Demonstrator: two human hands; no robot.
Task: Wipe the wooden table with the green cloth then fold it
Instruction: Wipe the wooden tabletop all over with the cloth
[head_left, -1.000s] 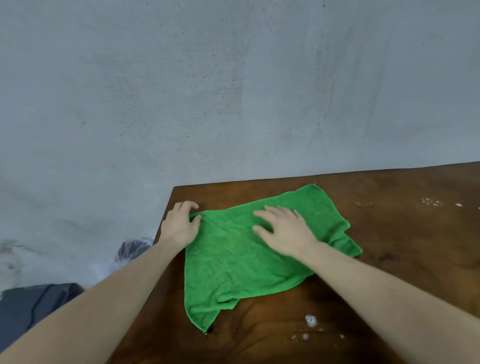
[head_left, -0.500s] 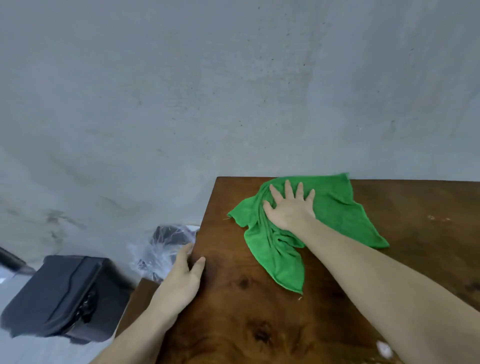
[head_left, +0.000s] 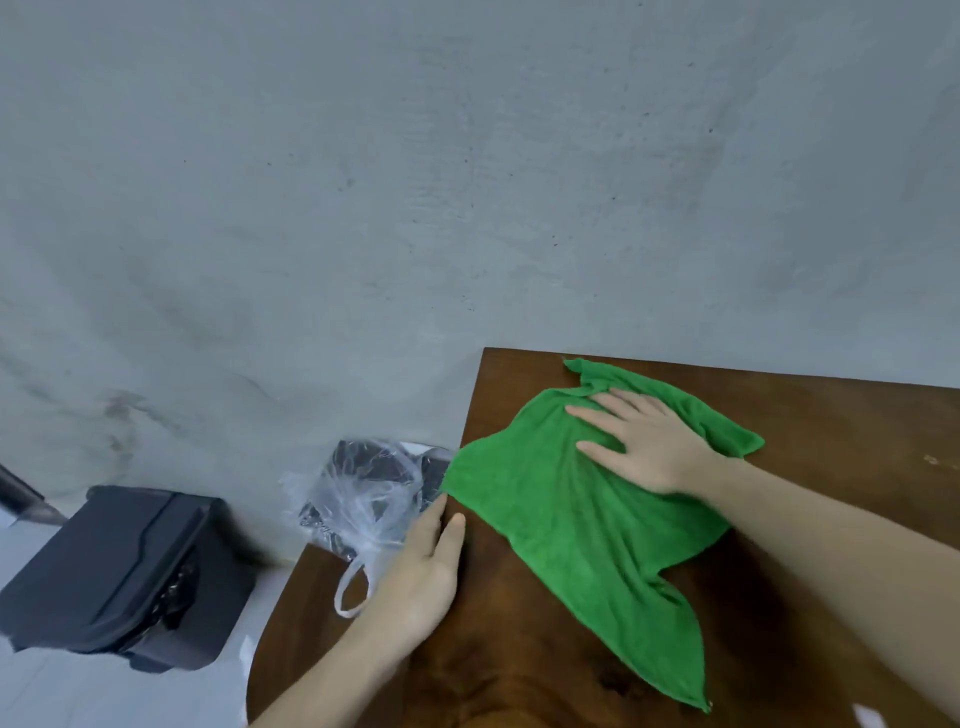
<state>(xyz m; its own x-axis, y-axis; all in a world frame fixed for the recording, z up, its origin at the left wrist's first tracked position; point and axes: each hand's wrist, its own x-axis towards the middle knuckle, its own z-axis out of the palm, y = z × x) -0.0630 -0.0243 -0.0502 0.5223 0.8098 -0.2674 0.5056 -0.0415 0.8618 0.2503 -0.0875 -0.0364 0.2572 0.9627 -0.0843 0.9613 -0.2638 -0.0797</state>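
Note:
The green cloth (head_left: 582, 525) lies spread and rumpled on the dark wooden table (head_left: 841, 415), reaching from the far edge toward me, its left corner at the table's left edge. My right hand (head_left: 644, 447) presses flat on the cloth's far part, fingers spread and pointing left. My left hand (head_left: 415, 577) rests palm down on the table's left edge, fingers together, just below the cloth's left corner and holding nothing.
A grey wall stands right behind the table. Left of the table, lower down, a clear plastic bag (head_left: 363, 493) with dark contents sits beside a black case (head_left: 124, 571) on the pale floor. A white speck (head_left: 867, 714) lies near the table's front.
My right hand has swept the cloth back toward the left edge, spreading it out from its bunched shape. My left hand stays at the table's left edge. My view has shifted left.

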